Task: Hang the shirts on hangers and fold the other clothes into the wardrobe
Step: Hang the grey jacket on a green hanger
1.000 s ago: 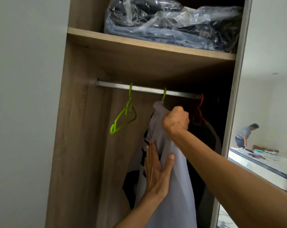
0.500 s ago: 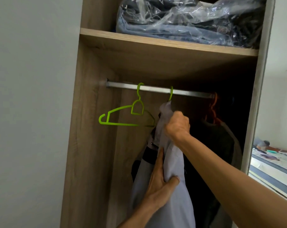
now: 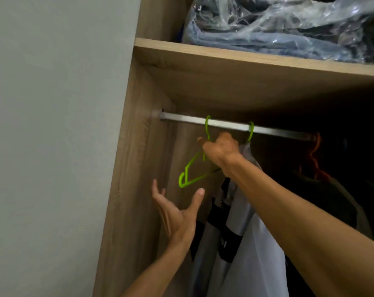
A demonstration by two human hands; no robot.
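Right hand (image 3: 221, 150) is up under the silver metal hanging rail (image 3: 273, 131), fingers curled around the neck of the empty lime-green plastic hanger (image 3: 191, 175). The hanger's hook is over the rail and its body is tilted, low end toward 7 o'clock. Left hand (image 3: 177, 213) is at 6 o'clock of that low end, palm up, fingers spread and relaxed, holding nothing, clear of the hanger. Pale grey shirt with black panels (image 3: 246, 243) hangs on a second lime-green hanger hook (image 3: 250, 130), just at 3 o'clock of the right hand; the right forearm crosses in front of it. Further toward 3 o'clock on the same rail there's an orange hanger (image 3: 314, 151) carrying a dark garment (image 3: 331, 200) (deep shadow there, can't tell what kind). Light wooden shelf (image 3: 246, 58) sits at 12 o'clock above the rail, and a clear plastic bag of folded blue and dark fabric (image 3: 278, 28) rests on it. Wooden wardrobe side panel (image 3: 134, 168) at 9 o'clock of the hands, plain pale wall (image 3: 53, 125) beyond it.
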